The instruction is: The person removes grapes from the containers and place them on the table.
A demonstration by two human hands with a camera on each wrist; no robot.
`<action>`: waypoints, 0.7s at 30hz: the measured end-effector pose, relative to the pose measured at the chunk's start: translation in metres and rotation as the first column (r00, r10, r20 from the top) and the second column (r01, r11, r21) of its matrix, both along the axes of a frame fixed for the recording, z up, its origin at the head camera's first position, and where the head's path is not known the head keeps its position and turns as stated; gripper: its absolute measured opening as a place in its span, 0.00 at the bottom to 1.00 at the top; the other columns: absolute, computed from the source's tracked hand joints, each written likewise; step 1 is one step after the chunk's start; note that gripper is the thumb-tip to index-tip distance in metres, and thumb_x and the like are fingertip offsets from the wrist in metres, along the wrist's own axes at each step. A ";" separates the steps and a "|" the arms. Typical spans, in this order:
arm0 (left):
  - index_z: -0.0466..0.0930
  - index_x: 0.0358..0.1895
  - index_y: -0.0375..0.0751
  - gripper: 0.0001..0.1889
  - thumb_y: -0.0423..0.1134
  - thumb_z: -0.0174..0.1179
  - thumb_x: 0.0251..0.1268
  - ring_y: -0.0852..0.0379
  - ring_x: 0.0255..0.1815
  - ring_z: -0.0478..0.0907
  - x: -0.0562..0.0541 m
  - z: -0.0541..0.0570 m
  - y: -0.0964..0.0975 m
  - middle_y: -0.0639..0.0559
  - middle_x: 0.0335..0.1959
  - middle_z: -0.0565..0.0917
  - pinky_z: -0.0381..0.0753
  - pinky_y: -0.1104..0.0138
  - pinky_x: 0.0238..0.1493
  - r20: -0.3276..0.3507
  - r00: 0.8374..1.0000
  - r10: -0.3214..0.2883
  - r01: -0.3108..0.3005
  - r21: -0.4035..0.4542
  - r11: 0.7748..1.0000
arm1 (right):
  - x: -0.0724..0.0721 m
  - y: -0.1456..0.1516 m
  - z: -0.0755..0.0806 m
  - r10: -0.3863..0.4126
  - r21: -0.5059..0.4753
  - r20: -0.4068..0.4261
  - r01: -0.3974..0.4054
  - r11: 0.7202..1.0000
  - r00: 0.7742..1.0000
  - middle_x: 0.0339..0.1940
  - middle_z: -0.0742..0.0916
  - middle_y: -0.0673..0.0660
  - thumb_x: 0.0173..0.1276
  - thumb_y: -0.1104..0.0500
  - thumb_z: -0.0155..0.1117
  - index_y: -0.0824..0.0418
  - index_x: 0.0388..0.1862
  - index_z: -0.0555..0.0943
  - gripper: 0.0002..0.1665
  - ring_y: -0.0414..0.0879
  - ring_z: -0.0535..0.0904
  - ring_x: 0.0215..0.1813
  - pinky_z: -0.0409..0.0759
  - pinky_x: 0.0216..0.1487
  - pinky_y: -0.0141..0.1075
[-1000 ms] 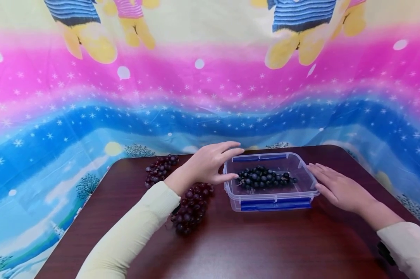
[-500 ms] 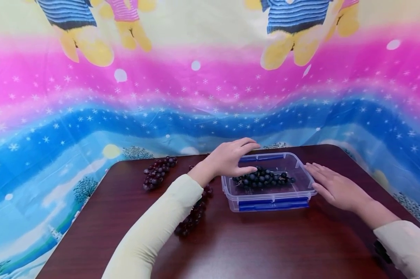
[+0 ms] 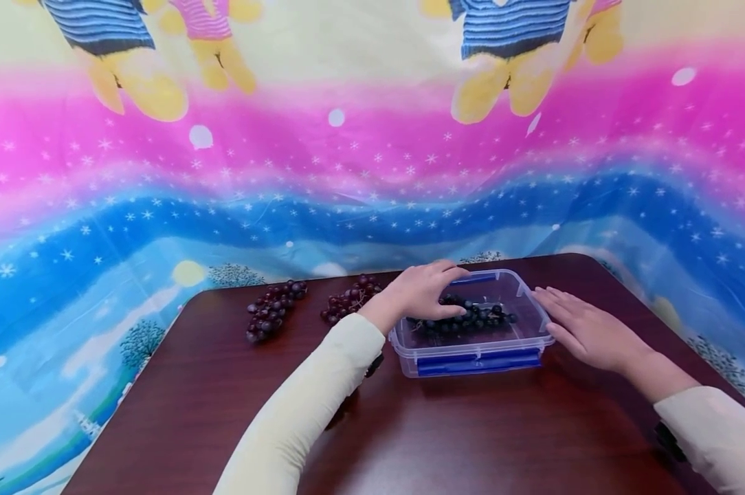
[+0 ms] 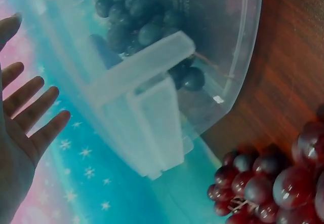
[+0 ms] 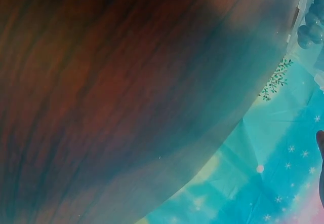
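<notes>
A clear plastic container (image 3: 479, 363) with blue side clips stands on the table, and a bunch of black grapes (image 3: 480, 318) lies inside it. My left hand (image 3: 418, 292) hovers over the container's left part, covering some of the grapes in the head view. In the left wrist view that hand (image 4: 23, 133) has its fingers spread and holds nothing. My right hand (image 3: 595, 333) lies along the container's right side with straight fingers, the fingertips at its rim; whether they touch it I cannot tell. Only a fingertip (image 5: 320, 143) of it appears in the right wrist view.
Two bunches of red grapes, one at the far left (image 3: 275, 309) and one behind my left arm (image 3: 348, 299), lie on the brown table (image 3: 459, 440). A third bunch (image 3: 343, 412) is mostly hidden under the left forearm. A patterned cloth (image 3: 323, 158) hangs behind the table.
My left hand has moved right, from the container's left edge to over the grapes inside. The right hand stays by the container's right side. The head view has shifted slightly.
</notes>
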State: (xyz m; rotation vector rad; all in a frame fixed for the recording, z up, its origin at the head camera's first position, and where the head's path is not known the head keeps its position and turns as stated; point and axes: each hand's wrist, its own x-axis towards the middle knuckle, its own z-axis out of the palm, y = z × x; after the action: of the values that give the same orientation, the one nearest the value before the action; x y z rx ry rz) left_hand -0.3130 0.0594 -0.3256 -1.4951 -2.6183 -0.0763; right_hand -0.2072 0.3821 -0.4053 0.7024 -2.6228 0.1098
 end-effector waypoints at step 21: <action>0.55 0.77 0.57 0.45 0.69 0.58 0.58 0.53 0.72 0.61 -0.009 -0.033 0.013 0.51 0.75 0.60 0.66 0.56 0.66 0.098 0.966 0.238 -0.214 -0.206 0.955 | -0.002 0.001 0.000 -0.003 0.034 -0.012 0.003 0.999 1.000 0.70 0.70 0.66 0.72 0.51 0.57 0.62 0.75 0.62 0.36 0.47 0.51 0.77 0.33 0.70 0.23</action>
State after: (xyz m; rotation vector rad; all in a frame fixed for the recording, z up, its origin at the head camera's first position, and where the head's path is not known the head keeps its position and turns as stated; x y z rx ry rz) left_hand -0.3216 0.0726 -0.3588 -1.2654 -2.9523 0.1172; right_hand -0.2091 0.3828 -0.4050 0.7086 -2.6195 0.0597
